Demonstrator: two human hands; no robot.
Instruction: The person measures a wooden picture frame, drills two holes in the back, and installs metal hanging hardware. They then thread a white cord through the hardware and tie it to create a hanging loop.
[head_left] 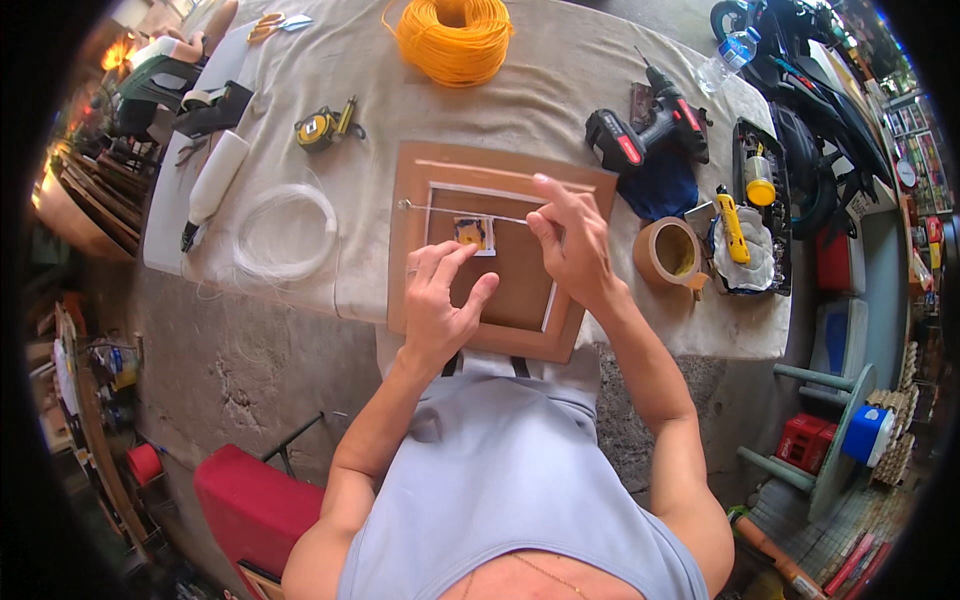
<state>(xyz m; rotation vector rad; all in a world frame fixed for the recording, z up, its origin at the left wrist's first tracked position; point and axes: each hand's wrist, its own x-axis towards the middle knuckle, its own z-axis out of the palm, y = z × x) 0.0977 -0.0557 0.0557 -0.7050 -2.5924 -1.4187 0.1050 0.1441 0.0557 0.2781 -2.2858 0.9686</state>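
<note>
1. Two bare hands (pixel 437 290) (pixel 578 240) are seen.
2. One picture frame (pixel 567 320) is seen.
3. One orange rope coil (pixel 455 52) and one clear line coil (pixel 285 270) are counted.
4. One cordless drill (pixel 660 127) and one tape measure (pixel 317 131) are counted.

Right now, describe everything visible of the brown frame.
The brown frame is rectangular, wood-like, with a stepped border, partly whitish inner edging and a brown centre. It lies slightly turned at the near edge of the cloth-covered table. The left hand and right hand are over it; contact with its border is unclear.

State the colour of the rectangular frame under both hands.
The rectangular frame is brown, seen best in head view.
</note>
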